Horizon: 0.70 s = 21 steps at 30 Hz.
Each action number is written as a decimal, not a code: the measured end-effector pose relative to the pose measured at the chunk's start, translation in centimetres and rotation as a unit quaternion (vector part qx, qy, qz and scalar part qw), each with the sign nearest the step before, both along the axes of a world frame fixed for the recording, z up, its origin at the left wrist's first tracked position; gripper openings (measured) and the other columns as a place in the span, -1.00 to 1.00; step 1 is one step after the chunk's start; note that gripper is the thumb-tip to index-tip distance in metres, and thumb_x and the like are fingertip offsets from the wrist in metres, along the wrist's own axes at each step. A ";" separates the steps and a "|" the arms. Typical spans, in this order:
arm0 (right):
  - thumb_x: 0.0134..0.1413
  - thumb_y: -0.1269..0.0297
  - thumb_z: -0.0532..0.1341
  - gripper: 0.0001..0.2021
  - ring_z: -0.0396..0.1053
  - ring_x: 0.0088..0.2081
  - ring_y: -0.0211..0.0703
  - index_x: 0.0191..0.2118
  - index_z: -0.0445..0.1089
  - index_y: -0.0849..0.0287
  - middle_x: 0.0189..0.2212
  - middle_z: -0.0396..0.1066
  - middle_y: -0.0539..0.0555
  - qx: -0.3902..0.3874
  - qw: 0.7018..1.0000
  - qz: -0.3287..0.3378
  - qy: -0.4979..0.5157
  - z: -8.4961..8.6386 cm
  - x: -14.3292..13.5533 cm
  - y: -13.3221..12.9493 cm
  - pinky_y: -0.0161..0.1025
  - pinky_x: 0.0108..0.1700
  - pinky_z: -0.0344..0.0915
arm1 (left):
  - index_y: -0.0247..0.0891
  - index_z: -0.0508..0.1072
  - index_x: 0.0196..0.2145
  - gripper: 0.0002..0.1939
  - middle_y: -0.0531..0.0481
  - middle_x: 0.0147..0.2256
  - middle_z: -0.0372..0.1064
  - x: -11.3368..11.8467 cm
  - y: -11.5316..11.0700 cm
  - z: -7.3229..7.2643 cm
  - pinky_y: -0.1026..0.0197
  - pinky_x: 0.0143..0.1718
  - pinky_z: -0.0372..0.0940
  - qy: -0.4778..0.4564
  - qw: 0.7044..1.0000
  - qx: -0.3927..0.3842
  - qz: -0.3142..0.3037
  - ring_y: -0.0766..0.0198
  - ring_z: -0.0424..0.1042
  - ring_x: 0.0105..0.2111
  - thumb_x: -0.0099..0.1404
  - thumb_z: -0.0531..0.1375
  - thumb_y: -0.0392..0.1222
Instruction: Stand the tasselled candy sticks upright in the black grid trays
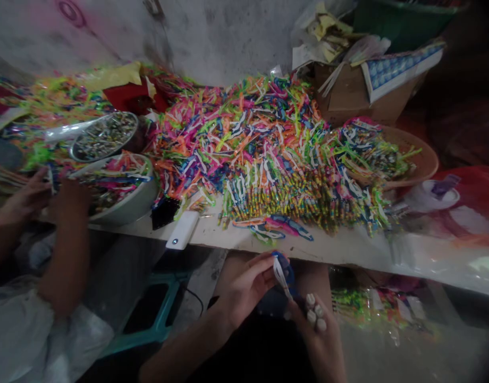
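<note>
My left hand (252, 287) is raised over my lap, just below the table's front edge, its thumb and fingers closed on the top of a looped blue and white cord (282, 274). My right hand (322, 340) is lower and to the right. Several small cylinders with whitish round ends (315, 313) are gripped in it, and its thumb and finger meet the lower end of the white strand. On the table above my hands, a few blue, pink and white cords (274, 226) lie in front of a row of yellow patterned sticks (280, 194) with cords attached.
A large heap of coloured cords (236, 122) covers the table. To the left, a co-worker's hands (69, 197) work beside a white basin (136, 205) and a metal bowl (135, 130). A white device (183, 230) lies at the edge. An orange basin (423, 154) and cardboard box (348, 96) stand right.
</note>
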State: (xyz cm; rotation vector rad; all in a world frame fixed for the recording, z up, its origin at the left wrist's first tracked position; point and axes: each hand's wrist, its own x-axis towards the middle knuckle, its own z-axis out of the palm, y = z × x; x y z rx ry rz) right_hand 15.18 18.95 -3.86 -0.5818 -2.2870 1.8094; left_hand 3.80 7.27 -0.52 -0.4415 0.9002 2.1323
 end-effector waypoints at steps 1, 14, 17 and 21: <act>0.06 0.12 0.18 -0.72 0.17 -0.58 -0.32 -0.54 0.19 0.17 -0.63 0.17 -0.09 0.001 1.000 0.001 -0.003 0.0 0.1 0.0 -0.45 -0.56 0.18 | -0.37 0.49 -0.27 -0.86 -0.11 -0.31 0.52 0.0 0.0 0.1 0.20 -0.10 0.35 0.001 1.000 -0.002 0.000 0.20 0.51 -0.23 0.20 0.17 -0.41; -0.14 0.03 0.30 -0.66 0.15 -0.57 -0.32 -0.56 0.25 0.19 -0.63 0.18 -0.07 -0.134 0.987 -0.062 -0.057 0.2 0.2 -0.4 -0.42 -0.55 0.18 | -0.36 0.51 -0.29 -0.84 -0.10 -0.31 0.53 -0.5 -0.4 0.8 0.30 -0.21 0.37 0.001 0.998 -0.059 -0.013 0.26 0.51 -0.30 0.14 0.21 -0.43; -0.21 0.01 0.35 -0.64 0.12 -0.61 -0.35 -0.41 0.32 0.18 -0.65 0.16 -0.11 -0.265 0.951 -0.099 -0.123 1.7 0.4 -0.3 -0.43 -0.59 0.14 | -0.36 0.53 -0.24 -0.80 -0.11 -0.27 0.53 -1.1 -0.7 1.3 0.33 -0.22 0.37 0.096 0.991 -0.079 -0.053 0.27 0.50 -0.30 0.13 0.28 -0.31; -0.28 0.01 0.40 -0.60 -0.05 -0.73 -0.45 -0.39 0.29 0.13 -0.73 0.06 -0.18 -0.392 0.899 -0.088 -0.176 3.5 0.8 0.5 -0.46 -0.70 -0.03 | -0.31 0.54 -0.19 -0.75 -0.10 -0.24 0.51 -1.9 -1.1 2.7 0.32 -0.27 0.38 0.216 0.963 -0.113 -0.117 0.29 0.48 -0.31 0.15 0.27 -0.21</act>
